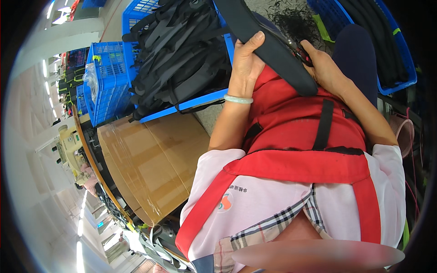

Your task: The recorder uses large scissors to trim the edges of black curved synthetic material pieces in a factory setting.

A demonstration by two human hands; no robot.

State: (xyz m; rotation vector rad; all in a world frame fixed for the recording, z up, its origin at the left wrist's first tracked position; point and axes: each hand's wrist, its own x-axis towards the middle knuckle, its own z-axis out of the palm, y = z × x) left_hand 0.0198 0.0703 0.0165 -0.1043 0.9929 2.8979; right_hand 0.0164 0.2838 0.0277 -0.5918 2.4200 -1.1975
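Note:
My left hand (248,57) is closed on a long black padded strap (287,68), its thumb lying on the upper face. The strap slants down over the red apron (296,127) on my lap, and its rounded end rests there. My right hand (322,66) grips a pair of small scissors (301,53) with dark and red handles. Their blades sit close by the strap's right edge and are partly hidden, so I cannot tell whether they touch it.
A blue crate (164,111) heaped with black straps (182,59) stands at the left, beside a smaller blue crate (109,73). Nearer lies a cardboard box (150,159). Another blue crate (400,86) with dark pieces is at the right. Black thread scraps (293,22) litter the floor.

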